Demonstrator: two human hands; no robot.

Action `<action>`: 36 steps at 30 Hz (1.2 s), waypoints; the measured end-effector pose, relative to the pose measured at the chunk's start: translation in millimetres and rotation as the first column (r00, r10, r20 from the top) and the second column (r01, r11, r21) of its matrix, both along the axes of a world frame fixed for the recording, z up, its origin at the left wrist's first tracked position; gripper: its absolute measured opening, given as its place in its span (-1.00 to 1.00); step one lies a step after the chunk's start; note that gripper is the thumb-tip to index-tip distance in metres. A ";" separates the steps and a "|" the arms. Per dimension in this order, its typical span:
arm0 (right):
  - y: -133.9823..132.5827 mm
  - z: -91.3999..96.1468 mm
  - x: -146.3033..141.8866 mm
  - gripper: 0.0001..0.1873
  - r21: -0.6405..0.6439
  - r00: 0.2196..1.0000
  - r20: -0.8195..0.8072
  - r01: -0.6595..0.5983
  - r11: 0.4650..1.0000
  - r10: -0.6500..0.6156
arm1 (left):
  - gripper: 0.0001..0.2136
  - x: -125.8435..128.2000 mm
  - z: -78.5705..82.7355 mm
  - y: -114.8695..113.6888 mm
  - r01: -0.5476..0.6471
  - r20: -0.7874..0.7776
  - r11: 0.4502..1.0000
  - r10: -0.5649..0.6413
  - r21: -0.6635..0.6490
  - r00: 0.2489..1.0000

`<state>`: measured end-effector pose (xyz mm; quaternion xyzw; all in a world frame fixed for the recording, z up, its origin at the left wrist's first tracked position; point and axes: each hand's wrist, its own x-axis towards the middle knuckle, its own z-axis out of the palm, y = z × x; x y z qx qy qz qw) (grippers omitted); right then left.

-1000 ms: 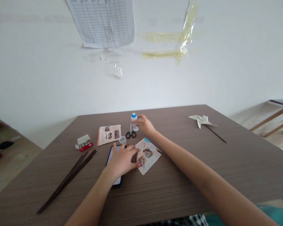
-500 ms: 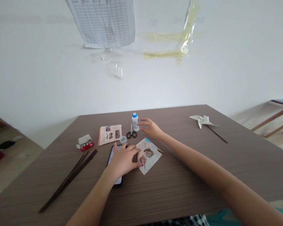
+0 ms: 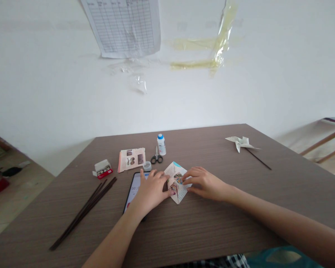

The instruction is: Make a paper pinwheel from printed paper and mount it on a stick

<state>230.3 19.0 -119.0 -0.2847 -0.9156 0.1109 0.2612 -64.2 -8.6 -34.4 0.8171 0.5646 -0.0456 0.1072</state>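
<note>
A square sheet of printed paper (image 3: 178, 197) with a blue corner and coloured pictures lies turned like a diamond on the table. At its left corner, my left hand (image 3: 153, 188) grips it between thumb and fingers, with the corner partly lifted. My right hand (image 3: 208, 183) has its bent fingertips on the paper's right half, covering the right corner. Under and beside my left wrist is a phone (image 3: 132, 190) with a lit screen. Just beyond the paper are black-handled scissors (image 3: 156, 159), a roll of clear tape (image 3: 147, 166) and a white bottle with a blue cap (image 3: 161, 145).
More printed paper (image 3: 131, 159) lies at the back left, near a small open red-and-white box (image 3: 103, 169) of small items. Several dark thin sticks (image 3: 83, 214) rest on the left. A white paper pinwheel (image 3: 241, 142) on a stick lies at the right. A wall stands behind the table.
My right hand has come back from beside the white bottle onto the paper. My left hand has shifted slightly right, and the paper's left corner is now raised.
</note>
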 end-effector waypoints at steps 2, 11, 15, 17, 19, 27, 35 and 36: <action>-12.9 3.3 0.1 -0.69 -0.017 0.999 0.040 0.013 1.000 -0.012 | -0.54 2.7 -1.8 -1.2 0.004 0.017 1.000 -0.004 0.007 1.000; -29.7 2.5 -12.4 -0.85 0.037 0.978 0.087 0.185 0.982 -0.188 | -0.61 11.1 -11.0 -4.5 0.013 0.104 0.997 -0.020 0.072 0.994; -33.3 -3.9 -16.2 -0.83 0.069 0.961 0.102 0.249 0.966 -0.255 | -0.63 17.3 -10.0 -5.5 0.008 0.087 0.998 -0.014 0.066 0.996; -33.9 -4.9 -17.3 -0.82 0.073 0.957 0.102 0.266 0.961 -0.273 | -0.61 20.0 -10.4 -5.6 0.012 0.091 0.998 -0.017 0.060 0.996; -33.7 -5.1 -18.0 -0.78 0.066 0.955 0.099 0.275 0.959 -0.281 | -0.59 21.4 -11.9 -5.2 0.018 0.105 0.998 -0.025 0.063 0.994; -31.8 -7.0 -17.7 -0.66 0.032 0.955 0.106 0.275 0.961 -0.277 | -0.55 23.6 -9.3 -4.7 0.007 0.092 0.999 -0.010 0.034 0.996; -28.2 -9.8 -17.9 -0.72 0.026 0.960 0.108 0.257 0.966 -0.259 | -0.56 26.3 -7.3 -5.0 -0.003 0.085 1.000 0.002 0.011 0.996; -27.8 -10.1 -17.9 -0.72 0.019 0.961 0.112 0.253 0.967 -0.254 | -0.56 26.3 -7.3 -4.7 -0.003 0.086 1.000 0.002 0.010 0.996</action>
